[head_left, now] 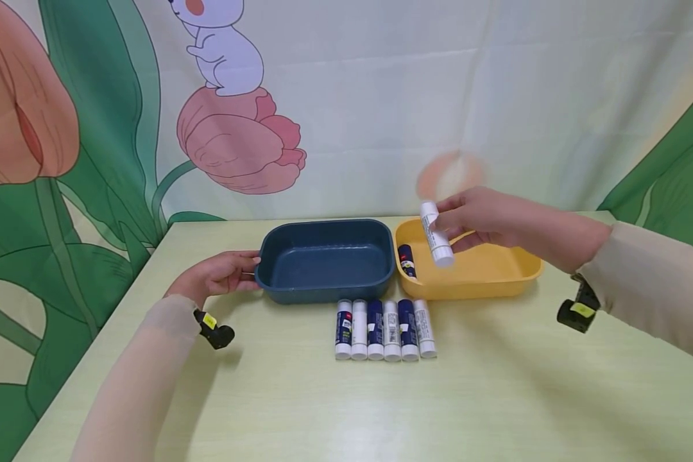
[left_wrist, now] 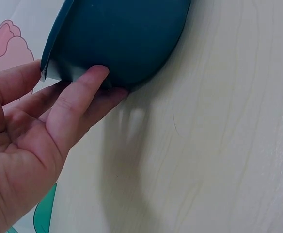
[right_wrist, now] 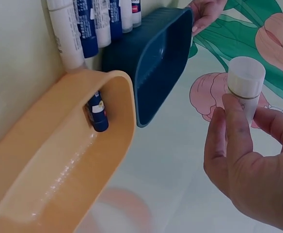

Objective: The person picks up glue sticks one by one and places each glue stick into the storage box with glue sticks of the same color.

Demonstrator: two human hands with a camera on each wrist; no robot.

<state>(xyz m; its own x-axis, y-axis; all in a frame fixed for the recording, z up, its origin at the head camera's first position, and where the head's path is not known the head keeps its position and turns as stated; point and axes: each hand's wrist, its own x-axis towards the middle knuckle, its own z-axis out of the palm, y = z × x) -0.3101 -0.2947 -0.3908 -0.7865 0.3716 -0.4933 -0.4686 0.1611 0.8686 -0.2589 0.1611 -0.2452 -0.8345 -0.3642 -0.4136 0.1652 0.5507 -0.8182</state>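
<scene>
My right hand holds a white glue stick between thumb and fingers, tilted, above the yellow bin. In the right wrist view its whitish end cap points up out of the fingers. A dark blue glue stick lies in the left end of that bin. My left hand touches the left end of the dark blue bin; its fingers lie fairly straight against the outer wall.
A row of several glue sticks, some white and some dark blue, lies in front of the bins on the pale wooden table. The two bins stand side by side. Behind them hangs a printed curtain with flowers.
</scene>
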